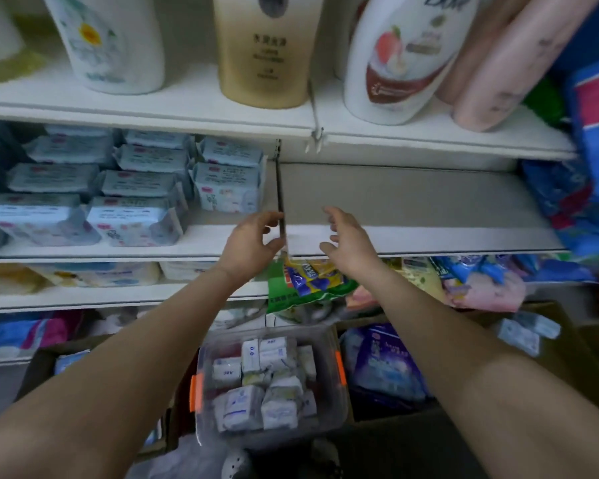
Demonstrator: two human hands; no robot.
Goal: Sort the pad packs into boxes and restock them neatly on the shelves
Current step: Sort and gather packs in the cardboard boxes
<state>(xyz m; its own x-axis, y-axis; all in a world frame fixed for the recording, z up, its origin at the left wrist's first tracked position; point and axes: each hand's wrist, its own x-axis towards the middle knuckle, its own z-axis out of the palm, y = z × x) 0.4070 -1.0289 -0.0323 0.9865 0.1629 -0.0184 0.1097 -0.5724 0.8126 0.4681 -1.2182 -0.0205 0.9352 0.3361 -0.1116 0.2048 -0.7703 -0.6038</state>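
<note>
Pad packs (142, 188) stacked left of left-hand fingers (256, 221); right-hand fingers (332, 216) spread, holding nothing; restocking bare shelf (429, 236) next; needing packs from box (270, 382) below.

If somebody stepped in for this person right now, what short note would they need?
Left hand: fingers at the thin shelf divider, apparently holding it.
Right hand: open, holding nothing, over the bare shelf section.
Done: blue pad packs stacked neatly left of the divider.
Left: small wrapped pads fill the clear bin below; loose packs lie on the lower shelves and in cardboard boxes. The bare section awaits stock.
</note>
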